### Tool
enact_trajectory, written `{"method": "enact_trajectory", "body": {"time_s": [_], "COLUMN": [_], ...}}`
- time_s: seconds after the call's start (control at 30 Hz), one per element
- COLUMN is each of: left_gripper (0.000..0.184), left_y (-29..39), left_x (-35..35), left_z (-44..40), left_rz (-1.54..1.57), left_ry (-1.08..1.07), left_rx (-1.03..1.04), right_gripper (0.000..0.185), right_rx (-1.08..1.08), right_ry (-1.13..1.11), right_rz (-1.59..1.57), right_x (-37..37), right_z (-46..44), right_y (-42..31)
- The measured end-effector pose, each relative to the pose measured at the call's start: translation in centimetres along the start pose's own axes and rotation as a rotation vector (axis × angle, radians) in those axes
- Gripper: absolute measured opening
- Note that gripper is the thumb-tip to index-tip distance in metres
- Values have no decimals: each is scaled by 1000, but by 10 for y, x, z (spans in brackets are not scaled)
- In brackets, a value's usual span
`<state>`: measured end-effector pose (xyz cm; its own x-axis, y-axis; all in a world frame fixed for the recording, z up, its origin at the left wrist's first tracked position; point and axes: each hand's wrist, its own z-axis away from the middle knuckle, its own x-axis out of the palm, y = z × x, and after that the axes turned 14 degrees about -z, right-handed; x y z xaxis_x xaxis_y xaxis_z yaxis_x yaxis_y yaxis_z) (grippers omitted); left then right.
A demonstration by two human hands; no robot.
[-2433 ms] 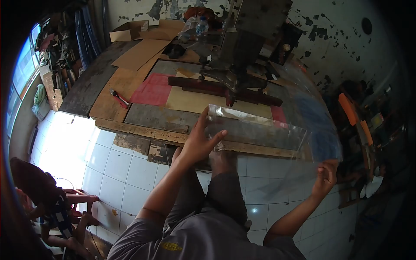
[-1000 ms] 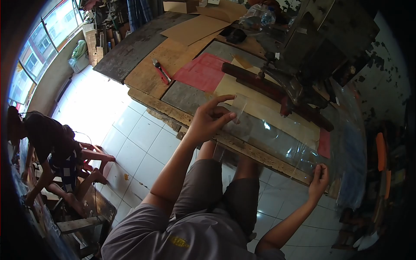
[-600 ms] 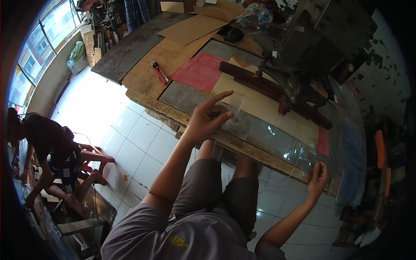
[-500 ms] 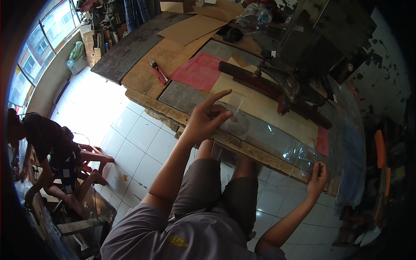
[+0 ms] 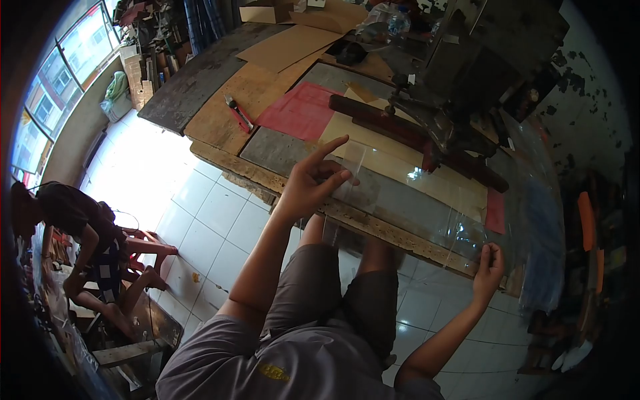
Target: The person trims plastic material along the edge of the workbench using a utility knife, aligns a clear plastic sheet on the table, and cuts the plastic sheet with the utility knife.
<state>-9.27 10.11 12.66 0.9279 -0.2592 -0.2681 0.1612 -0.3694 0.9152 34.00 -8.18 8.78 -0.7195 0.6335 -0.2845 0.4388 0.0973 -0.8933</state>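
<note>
Pinched between left hand [image 5: 312, 183] and right hand [image 5: 490, 267], clear plastic sheet [image 5: 427, 208] looks light, floppy, slippery; best held by its ends!

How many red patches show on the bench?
2: a large red patch and a small red patch, at the left and right ends of the pale yellow sheet. More red may be hidden underneath.

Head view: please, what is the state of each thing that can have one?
Clear plastic sheet: spread between the hands, creased toward its right end.
Left hand: holding the left end, index finger extended.
Right hand: pinching the right end.
Red-handled cutter: lying down, blade position unclear.
Long dark bar: above the pale sheet, contact unclear.
Bottle: upright.
</note>
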Motion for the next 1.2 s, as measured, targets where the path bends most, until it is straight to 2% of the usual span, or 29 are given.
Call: {"method": "enact_trajectory", "body": {"time_s": [0.5,0.93,1.2], "left_gripper": [70,68,65], "left_y": [-1,-2,-4], "left_x": [2,0,5], "left_z": [-1,-1,-3], "left_rz": [30,9,-21], "left_ry": [25,18,66], "left_rx": [-14,-29,-35], "right_gripper": [26,26,26], "right_rx": [8,-10,-21], "right_ry": [5,-18,50], "right_rz": [-14,-9,-118], "right_x": [-1,-4,-1], "right_z": [-1,0,3], "right_y": [6,9,9]}}
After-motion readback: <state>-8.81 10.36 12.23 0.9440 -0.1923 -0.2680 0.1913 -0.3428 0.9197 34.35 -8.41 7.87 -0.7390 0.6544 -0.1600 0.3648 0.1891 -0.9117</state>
